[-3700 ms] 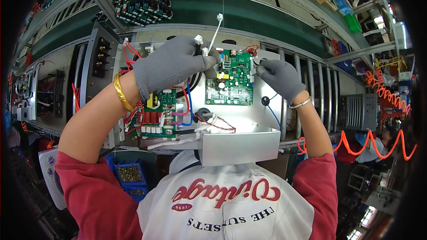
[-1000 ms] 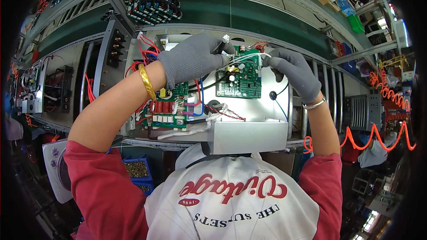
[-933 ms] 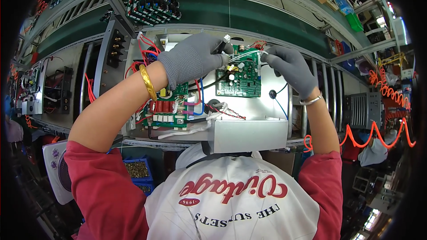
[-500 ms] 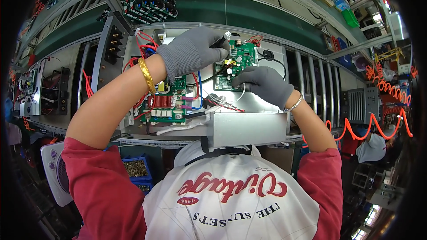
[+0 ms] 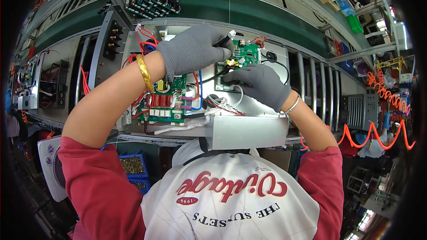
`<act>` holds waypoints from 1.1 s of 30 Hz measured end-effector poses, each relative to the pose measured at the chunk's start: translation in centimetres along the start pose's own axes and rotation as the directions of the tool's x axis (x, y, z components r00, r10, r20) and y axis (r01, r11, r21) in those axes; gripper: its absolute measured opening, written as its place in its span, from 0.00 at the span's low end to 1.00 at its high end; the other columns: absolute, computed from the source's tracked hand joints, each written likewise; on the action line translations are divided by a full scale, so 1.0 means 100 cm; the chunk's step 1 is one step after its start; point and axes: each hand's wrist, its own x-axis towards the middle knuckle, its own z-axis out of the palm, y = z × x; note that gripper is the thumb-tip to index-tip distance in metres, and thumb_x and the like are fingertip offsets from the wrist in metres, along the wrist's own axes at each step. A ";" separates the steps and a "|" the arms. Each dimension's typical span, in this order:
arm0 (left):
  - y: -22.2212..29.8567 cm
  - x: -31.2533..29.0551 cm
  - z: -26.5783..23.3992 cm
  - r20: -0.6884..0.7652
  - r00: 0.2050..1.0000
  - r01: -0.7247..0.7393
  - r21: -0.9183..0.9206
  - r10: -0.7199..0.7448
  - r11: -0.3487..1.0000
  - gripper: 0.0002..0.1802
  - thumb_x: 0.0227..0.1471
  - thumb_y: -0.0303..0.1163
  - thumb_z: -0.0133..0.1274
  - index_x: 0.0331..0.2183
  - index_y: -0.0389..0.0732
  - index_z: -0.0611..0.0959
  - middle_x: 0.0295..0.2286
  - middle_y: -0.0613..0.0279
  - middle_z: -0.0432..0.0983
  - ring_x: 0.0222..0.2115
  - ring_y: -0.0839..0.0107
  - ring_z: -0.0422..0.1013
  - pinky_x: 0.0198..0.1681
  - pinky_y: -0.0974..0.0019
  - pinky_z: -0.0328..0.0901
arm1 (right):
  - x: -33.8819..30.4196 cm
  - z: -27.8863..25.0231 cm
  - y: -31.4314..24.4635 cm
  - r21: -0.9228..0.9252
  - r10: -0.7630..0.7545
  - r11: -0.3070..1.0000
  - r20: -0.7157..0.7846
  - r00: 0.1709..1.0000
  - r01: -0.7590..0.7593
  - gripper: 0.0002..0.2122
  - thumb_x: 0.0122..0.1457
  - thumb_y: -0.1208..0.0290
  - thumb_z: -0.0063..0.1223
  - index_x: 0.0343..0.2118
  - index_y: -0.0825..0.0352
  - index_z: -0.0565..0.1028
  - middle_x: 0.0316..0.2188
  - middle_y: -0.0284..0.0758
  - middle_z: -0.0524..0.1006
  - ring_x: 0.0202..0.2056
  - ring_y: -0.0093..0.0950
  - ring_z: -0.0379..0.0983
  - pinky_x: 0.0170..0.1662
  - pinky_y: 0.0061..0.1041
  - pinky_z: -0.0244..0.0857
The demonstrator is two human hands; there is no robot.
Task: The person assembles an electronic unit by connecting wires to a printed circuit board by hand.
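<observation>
My left hand (image 5: 198, 49), in a grey glove, is closed around a black-sleeved cable (image 5: 221, 41) with a white plug (image 5: 232, 34) sticking out past the fingers. My gloved right hand (image 5: 260, 82) is low over a green circuit board (image 5: 247, 52), its fingertips pinched at the board's near left part. A white wire (image 5: 241, 95) loops out from under those fingertips; its end is hidden. Left of it, below my left forearm and wrist, lies another green board (image 5: 167, 113) with red blocks and white parts. Both boards sit in an open metal chassis (image 5: 262, 103).
Red and blue wires (image 5: 200, 91) run between the boards. A grey panel with brass terminals (image 5: 111, 40) stands at the left. Metal rollers (image 5: 313, 82) lie to the right. Stacked circuit boards (image 5: 152, 1) sit on the green belt (image 5: 202, 4) beyond. Blue bins (image 5: 133, 165) stand below left.
My right hand has moved left along the board, and the white wire has shifted left with it. The left hand keeps the black-sleeved cable in nearly the same place.
</observation>
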 end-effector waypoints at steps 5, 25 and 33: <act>-0.003 0.000 0.000 0.009 1.000 -0.011 0.004 0.011 1.000 0.19 0.57 0.41 0.55 0.42 0.35 0.85 0.33 0.53 0.83 0.34 0.66 0.77 0.44 0.63 0.70 | 0.002 -0.008 -0.003 0.010 0.015 1.000 0.028 0.999 -0.016 0.15 0.53 0.73 0.62 0.45 0.54 0.80 0.33 0.35 0.81 0.35 0.37 0.78 0.39 0.36 0.72; -0.006 0.003 0.004 0.009 0.999 -0.036 0.012 0.036 0.999 0.17 0.57 0.37 0.54 0.42 0.33 0.84 0.33 0.55 0.83 0.36 0.69 0.77 0.45 0.65 0.70 | 0.002 0.009 -0.009 -0.139 0.113 0.985 0.040 0.993 -0.106 0.04 0.54 0.68 0.62 0.33 0.53 0.83 0.31 0.28 0.82 0.35 0.33 0.79 0.38 0.35 0.71; -0.008 -0.002 -0.004 -0.065 0.997 -0.046 -0.010 0.046 0.999 0.16 0.56 0.36 0.56 0.40 0.34 0.85 0.31 0.55 0.83 0.32 0.71 0.77 0.41 0.67 0.71 | -0.008 0.004 0.002 -0.059 0.018 0.998 -0.037 0.999 -0.021 0.05 0.55 0.70 0.62 0.35 0.56 0.83 0.35 0.29 0.82 0.37 0.33 0.79 0.41 0.33 0.73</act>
